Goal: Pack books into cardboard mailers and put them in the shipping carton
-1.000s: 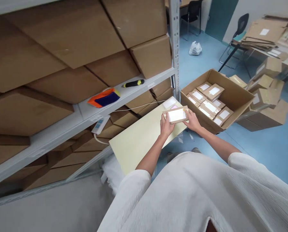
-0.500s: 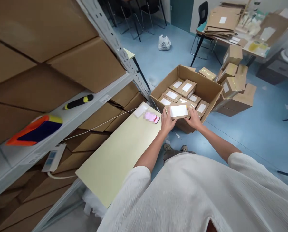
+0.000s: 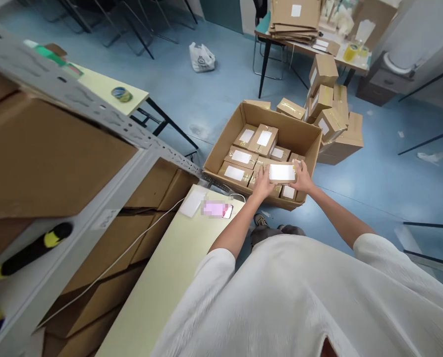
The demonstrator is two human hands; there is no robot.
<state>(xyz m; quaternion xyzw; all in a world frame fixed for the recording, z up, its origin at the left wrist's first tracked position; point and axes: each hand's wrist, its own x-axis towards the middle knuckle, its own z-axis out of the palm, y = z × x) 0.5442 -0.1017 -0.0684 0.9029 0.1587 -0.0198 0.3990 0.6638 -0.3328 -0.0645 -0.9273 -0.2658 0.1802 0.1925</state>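
Observation:
I hold a small brown parcel with a white label (image 3: 282, 173) between both hands, just above the near side of a large open cardboard box (image 3: 305, 131) on the blue floor. My left hand (image 3: 262, 182) grips its left end and my right hand (image 3: 302, 178) grips its right end. Several similar labelled small parcels (image 3: 264, 140) lie packed inside the box.
A pale yellow table (image 3: 162, 292) with a phone (image 3: 217, 209) and white cable sits at my left. Metal shelving (image 3: 76, 99) full of flat cartons stands further left. Loose stacked parcels (image 3: 327, 99) lie beyond the box. A desk (image 3: 310, 29) with flattened cardboard stands behind, chairs nearby.
I have turned right from the table toward the box. Both hands carried the parcel from over the table's end to above the open box.

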